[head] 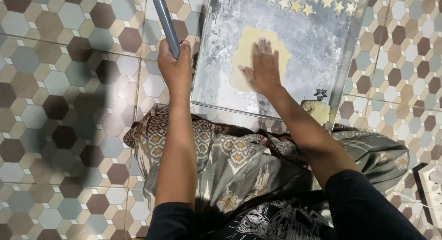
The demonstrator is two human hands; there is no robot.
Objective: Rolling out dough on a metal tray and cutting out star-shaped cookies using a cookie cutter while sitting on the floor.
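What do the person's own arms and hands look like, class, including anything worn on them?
Both forearms are bare. Dark, near-black sleeves are pushed up above the elbows. The left hand and the right hand wear no gloves; no rings or watch show. White flour dusts the right hand's fingers. The arms are otherwise unmarked.

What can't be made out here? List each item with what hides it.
Head view, the only one:
- The dough sheet: its middle is covered by the right hand.
- The grey pipe: its lower end is inside the left hand; its upper end is cut off by the top edge.
- The metal tray and the star cutouts: cut off by the top edge.
- The star cutter: too small for detail.
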